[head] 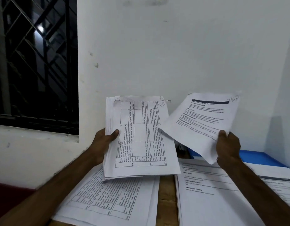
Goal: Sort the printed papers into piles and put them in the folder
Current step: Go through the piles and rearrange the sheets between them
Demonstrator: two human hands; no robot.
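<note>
**Two handfuls of paper held up over a wooden table**

The table shows only as a strip of brown wood between two piles lying flat on it. A white wall rises just behind it, marked with a few small scuffs. At far left is a dark window with a metal grille, and a white ledge runs under it. A dark red surface fills the near left corner; what it is cannot be told.

On the left of the table lies a pile of table-printed sheets. On the right lies a pile of text pages with bold headings, and another sheet overlaps its far right edge. The blue folder lies flat at the far right against the wall, partly covered by the papers.

The left hand grips a thick stack by its left edge — thumb on the front, fingers behind. The stack stands nearly upright above the left pile, its top sheet a printed table turned sideways. The right hand pinches a text page at its lower right edge, thumb on the printed face — the page tilts to the right, raised above the right pile, its left corner reaching the stack's right edge.
</note>
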